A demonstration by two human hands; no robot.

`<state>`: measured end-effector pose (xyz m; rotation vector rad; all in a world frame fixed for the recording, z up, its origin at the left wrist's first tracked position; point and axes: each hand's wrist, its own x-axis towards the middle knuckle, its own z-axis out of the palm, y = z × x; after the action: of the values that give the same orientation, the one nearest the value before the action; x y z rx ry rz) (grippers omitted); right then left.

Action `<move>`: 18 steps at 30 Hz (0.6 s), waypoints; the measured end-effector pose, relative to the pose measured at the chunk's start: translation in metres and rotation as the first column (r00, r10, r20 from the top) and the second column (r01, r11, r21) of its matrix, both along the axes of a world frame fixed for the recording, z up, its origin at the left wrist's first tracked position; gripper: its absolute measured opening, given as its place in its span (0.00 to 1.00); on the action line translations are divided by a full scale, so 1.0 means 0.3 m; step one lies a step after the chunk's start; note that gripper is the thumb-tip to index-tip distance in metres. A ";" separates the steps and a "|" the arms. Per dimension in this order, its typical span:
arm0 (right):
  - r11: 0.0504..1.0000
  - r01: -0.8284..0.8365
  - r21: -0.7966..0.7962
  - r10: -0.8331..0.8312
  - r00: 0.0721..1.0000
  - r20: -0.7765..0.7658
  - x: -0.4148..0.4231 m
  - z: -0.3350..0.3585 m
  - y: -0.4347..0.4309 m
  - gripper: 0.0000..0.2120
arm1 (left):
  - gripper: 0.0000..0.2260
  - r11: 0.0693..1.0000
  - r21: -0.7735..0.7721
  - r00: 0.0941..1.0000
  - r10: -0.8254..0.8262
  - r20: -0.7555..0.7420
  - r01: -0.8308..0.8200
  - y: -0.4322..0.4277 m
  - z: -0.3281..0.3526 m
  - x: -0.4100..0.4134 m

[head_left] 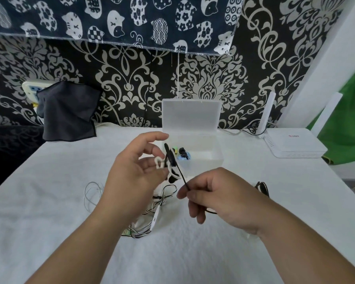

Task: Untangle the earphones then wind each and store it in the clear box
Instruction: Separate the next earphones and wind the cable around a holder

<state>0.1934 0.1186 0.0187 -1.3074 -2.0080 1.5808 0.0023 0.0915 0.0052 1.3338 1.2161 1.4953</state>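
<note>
My left hand (pixel 135 171) is raised above the table, its fingertips pinching a knot of white earphone cable (pixel 159 161) mixed with black cable. My right hand (pixel 217 198) pinches a black earphone cable (pixel 179 173) that runs taut up to the knot. Below my left hand a tangle of white and black earphone wires (pixel 150 212) lies on the white cloth. The clear box (pixel 195 148) stands open behind the hands, lid upright. Small coloured items (pixel 181 153) lie inside it.
A white router (pixel 293 144) with upright antennas sits at the right rear. A dark cloth (pixel 68 111) hangs on the wall at the left rear. More black cable (pixel 262 187) lies on the white tablecloth (pixel 49 201) right of my right hand.
</note>
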 end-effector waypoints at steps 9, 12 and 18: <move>0.996 -0.083 -0.027 0.084 0.994 0.074 0.015 0.052 -0.011 0.02 | 0.28 0.998 -0.019 0.976 0.050 -0.210 -0.055 -0.005 -0.008 0.022; 0.993 -0.079 0.085 0.065 0.985 0.158 0.001 0.052 -0.014 0.05 | 0.27 0.998 -0.020 0.990 0.054 -0.133 -0.057 -0.008 -0.002 0.035; 0.940 -0.080 0.332 -0.040 0.940 0.339 0.015 0.078 -0.008 0.10 | 0.27 0.993 0.027 0.972 0.116 -0.206 -0.113 -0.010 -0.004 0.045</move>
<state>0.1978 0.1162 0.0422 -1.4974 -2.3709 0.9921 0.0157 0.0885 0.0040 1.4814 1.4371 1.4750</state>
